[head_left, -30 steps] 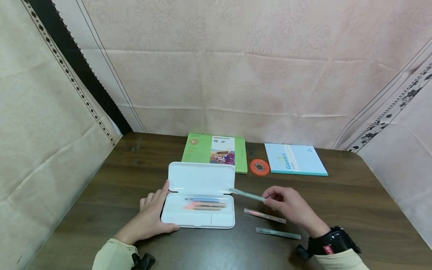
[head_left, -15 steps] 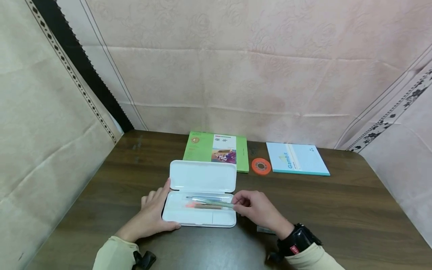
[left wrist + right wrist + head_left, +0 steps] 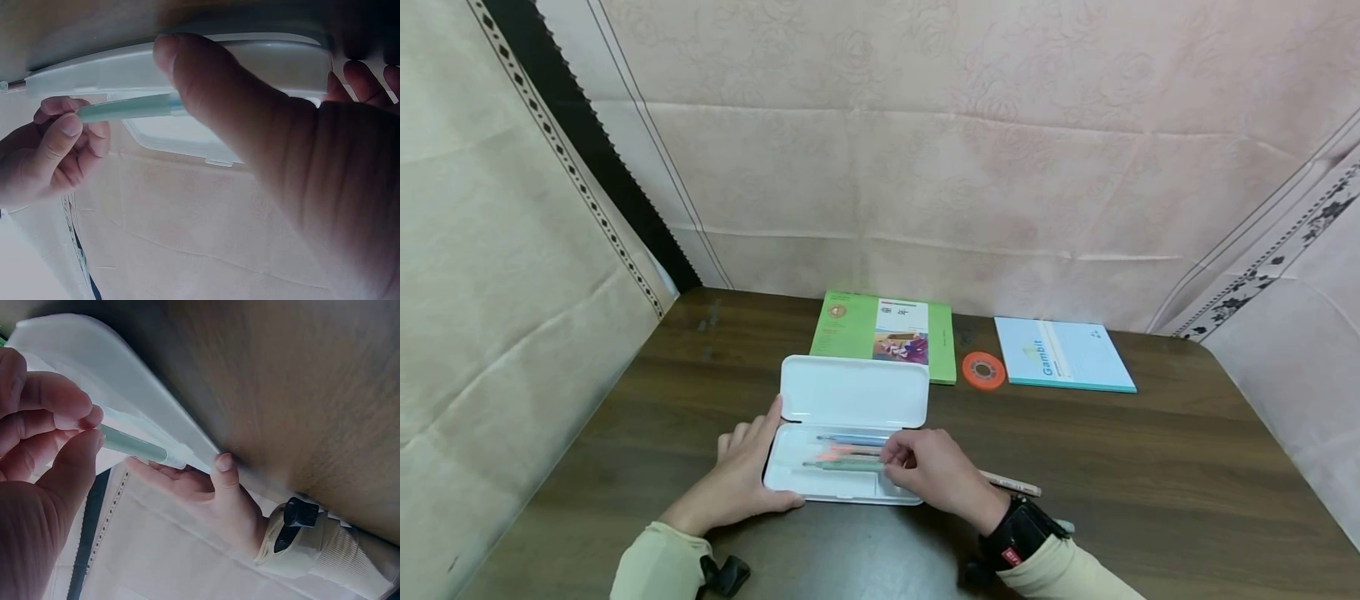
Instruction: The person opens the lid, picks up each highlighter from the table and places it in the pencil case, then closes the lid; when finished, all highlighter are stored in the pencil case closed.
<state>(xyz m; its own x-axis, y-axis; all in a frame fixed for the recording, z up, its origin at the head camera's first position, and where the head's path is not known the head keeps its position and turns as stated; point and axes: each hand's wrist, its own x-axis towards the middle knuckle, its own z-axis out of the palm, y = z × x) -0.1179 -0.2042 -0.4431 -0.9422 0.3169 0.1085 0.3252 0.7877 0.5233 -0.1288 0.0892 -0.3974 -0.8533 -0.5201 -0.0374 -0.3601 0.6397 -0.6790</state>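
On the tabletop (image 3: 820, 554), the case (image 3: 805, 486) is set with its lid (image 3: 854, 392) at the far side. Its left edge is held by the left hand (image 3: 747, 475). Pens (image 3: 853, 440) are laid lengthwise inside; before them, the front pen (image 3: 846, 466) is held by the right hand (image 3: 942, 472). Rightward, loose pens (image 3: 1015, 484) are partly hidden. Behind the lid, a book (image 3: 844, 333) is followed rightward by a disc (image 3: 983, 371), then a notebook (image 3: 1067, 354).

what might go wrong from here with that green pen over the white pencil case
The green pen is pinched near one end by the right hand, so its free end might swing and knock the blue pen lying in the white pencil case.

The right hand partly hides the pale pen on the table, so drawing back could nudge it.
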